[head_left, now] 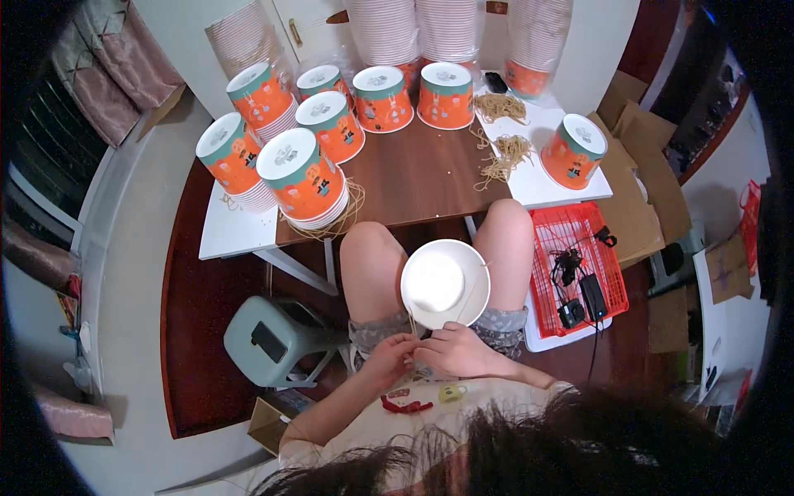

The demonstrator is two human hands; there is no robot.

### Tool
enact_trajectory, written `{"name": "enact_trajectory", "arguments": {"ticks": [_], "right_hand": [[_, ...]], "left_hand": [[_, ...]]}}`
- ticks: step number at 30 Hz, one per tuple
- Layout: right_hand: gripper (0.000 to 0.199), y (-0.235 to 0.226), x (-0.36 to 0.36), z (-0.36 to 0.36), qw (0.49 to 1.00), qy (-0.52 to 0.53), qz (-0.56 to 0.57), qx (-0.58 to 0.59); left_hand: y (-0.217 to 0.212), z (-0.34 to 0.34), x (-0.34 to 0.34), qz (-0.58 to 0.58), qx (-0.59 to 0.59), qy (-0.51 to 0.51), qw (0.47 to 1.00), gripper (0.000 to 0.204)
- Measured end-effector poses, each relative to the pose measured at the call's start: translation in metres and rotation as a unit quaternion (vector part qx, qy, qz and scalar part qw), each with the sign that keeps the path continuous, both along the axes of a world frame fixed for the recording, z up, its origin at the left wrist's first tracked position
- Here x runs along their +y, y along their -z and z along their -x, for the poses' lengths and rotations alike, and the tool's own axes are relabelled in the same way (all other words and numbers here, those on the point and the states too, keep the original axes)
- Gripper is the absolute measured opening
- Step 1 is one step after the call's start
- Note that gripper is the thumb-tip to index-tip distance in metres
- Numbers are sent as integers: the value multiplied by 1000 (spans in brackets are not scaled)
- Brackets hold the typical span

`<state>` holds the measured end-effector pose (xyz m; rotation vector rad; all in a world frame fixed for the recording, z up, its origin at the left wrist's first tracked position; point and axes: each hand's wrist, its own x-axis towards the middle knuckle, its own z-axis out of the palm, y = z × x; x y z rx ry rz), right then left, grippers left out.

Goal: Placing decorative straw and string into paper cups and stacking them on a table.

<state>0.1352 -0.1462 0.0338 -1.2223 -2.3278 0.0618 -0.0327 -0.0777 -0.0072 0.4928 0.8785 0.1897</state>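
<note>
A white-lined paper bucket (475,299) rests between my thighs, its open mouth facing up. Close together at its near rim, both my hands have their fingers pinched. My left hand (391,360) grips a tan cord (413,324) that rises along the bucket's left side. The fingertips of my right hand (455,350) meet the left ones at the cord, and a thin strand runs from them up inside the bucket. A short bit of cord sticks out by the right rim. What lies between the fingertips is partly hidden.
Orange-and-green paper buckets (302,183) stand upside down on the brown table (413,178), with tall wrapped stacks (383,33) behind. Bundles of tan cord (500,107) lie at right. A red basket (542,248) holds cables beside my right leg; a grey-green stool (248,326) carries a phone at left.
</note>
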Motion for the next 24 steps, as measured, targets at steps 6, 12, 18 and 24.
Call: {"name": "enact_trajectory", "arguments": {"ticks": [6,12,18,24], "right_hand": [[17,11,1,2,999,-43,11,12],[11,10,-1,7,989,-134,34,59],[16,11,0,7,954,-234,144,122],[21,4,4,2,918,-285,234,147]], "left_hand": [[6,-2,-5,42,-18,-56,997,3],[32,0,0,95,-32,-105,989,10],[34,0,15,82,8,-104,991,13],[41,1,18,79,26,-85,993,14]]}}
